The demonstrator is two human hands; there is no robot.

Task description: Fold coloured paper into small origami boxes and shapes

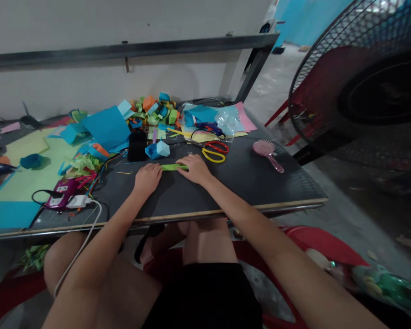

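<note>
A narrow bright green paper strip (170,167) lies flat on the dark table, running left to right between my two hands. My left hand (148,177) has its fingers closed on the strip's left end. At the other end, my right hand (196,169) grips the strip between fingers and thumb, and a bit of green shows beneath. Just beyond my hands sit a small folded blue paper shape (156,150) and a black phone (137,147). Scissors (213,154) with one red and one yellow handle lie beyond my right hand.
A pink hairbrush (267,153) rests at right. Coloured paper pieces (154,109) are heaped at the back, near a blue glue gun (209,128). At left are a purple power strip (62,193) with cables and blue sheets (108,128). A large fan (370,87) stands right of the table.
</note>
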